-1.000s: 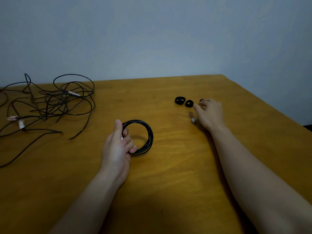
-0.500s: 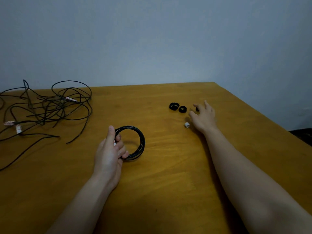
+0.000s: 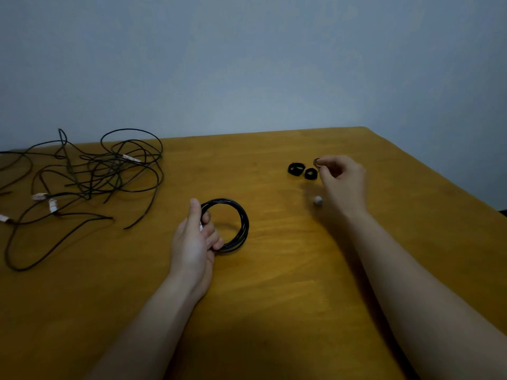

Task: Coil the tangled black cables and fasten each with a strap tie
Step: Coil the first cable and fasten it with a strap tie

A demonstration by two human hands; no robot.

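A coiled black cable (image 3: 238, 223) lies on the wooden table (image 3: 274, 283) at centre, and my left hand (image 3: 195, 239) grips its left side with fingers curled round the strands. My right hand (image 3: 341, 182) is raised slightly at the right and pinches a small rolled black strap tie (image 3: 317, 161) between thumb and fingertip. Two more rolled strap ties (image 3: 296, 169) (image 3: 310, 173) sit on the table just left of that hand. A heap of tangled black cables (image 3: 90, 176) with white tags spreads over the table's left side.
A small white cylinder (image 3: 318, 200) lies on the table below my right hand. The table's right edge (image 3: 439, 182) runs diagonally close to my right arm. A plain wall rises behind the table's far edge.
My right hand has lifted off the table and now pinches a strap tie that lay beside the other two. My left hand keeps hold of the coil.
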